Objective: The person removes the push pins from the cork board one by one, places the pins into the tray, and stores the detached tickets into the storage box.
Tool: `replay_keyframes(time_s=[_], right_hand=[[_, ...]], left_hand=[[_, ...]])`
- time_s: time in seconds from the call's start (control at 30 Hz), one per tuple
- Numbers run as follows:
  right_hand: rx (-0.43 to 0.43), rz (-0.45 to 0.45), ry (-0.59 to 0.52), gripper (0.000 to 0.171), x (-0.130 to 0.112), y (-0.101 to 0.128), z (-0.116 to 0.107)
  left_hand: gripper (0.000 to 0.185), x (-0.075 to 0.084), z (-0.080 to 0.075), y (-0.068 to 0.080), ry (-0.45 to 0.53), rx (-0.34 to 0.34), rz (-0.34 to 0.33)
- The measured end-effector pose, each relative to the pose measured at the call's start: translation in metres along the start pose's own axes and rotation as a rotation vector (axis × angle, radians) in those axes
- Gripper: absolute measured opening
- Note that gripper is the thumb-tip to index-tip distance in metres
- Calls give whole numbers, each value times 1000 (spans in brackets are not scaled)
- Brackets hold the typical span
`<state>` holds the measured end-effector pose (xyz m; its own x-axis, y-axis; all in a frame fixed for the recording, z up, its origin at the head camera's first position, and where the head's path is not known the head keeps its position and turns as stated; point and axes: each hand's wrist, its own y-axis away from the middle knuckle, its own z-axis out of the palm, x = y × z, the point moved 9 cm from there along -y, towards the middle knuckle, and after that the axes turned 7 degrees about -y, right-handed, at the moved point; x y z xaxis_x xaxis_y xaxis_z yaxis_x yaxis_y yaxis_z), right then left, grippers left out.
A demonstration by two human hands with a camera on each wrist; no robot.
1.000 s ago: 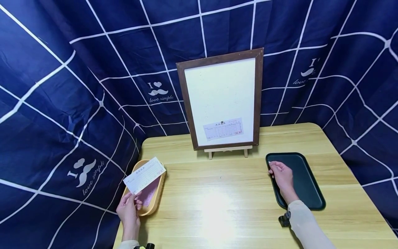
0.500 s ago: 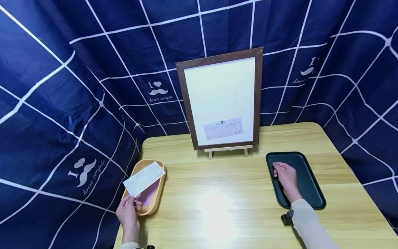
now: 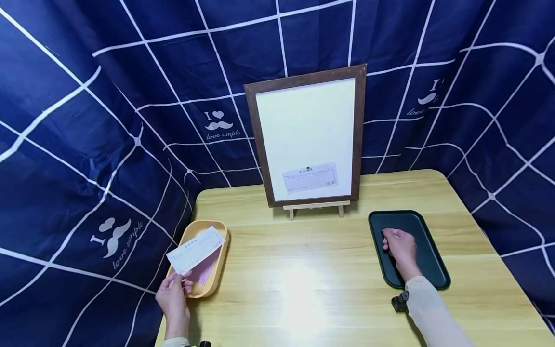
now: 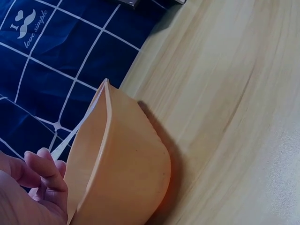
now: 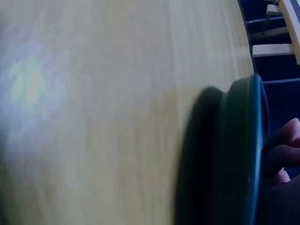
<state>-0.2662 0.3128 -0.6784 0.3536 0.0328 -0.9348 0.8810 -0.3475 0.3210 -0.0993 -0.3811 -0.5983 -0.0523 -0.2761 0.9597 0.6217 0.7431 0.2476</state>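
Right hand [image 3: 401,246] shifted further onto black tray [image 3: 427,262], fingers curled, left hand [image 3: 172,298] pinching paper slip [image 3: 195,249]

a white printed slip [image 3: 196,249] — held tilted over the yellow tray [image 3: 215,272]; a dark tray [image 3: 427,255] lies flat — right side.

Behind both hands hangs a navy blue cloth [image 3: 86,120] crossed by a white grid and printed with white moustaches, hearts and the words "love simple". The table [image 3: 303,289] under the hands is pale yellow wood grain. The left hand [image 3: 172,300] pinches a white slip [image 3: 195,249] with fine printed lines, above a light orange tray [image 3: 217,270] holding pink paper [image 3: 204,272]. The right hand [image 3: 401,248], in a beige sleeve [image 3: 433,318], rests in a black tray [image 3: 427,241]. Beyond the hands, a dark brown frame [image 3: 359,135] surrounds a cream board [image 3: 303,125].
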Motion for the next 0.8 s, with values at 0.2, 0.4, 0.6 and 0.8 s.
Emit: replay_keyframes(time_s=[0.2,0.4,0.6,0.8], right_hand=[[11,-19,37,35,1,1,-6],[4,-24,74,36,2,-2,-9],[25,-10,87,34,3,-1,-11],[27,-4,95,35,4,-1,-12]], left_hand=[[13,0,-3,0,-4,-5,-12],[13,-1,-5,0,-19,-5,-23],[13,-2,-12,3,-56,13,-26],[15,-4,-11,5,-93,4,-20]])
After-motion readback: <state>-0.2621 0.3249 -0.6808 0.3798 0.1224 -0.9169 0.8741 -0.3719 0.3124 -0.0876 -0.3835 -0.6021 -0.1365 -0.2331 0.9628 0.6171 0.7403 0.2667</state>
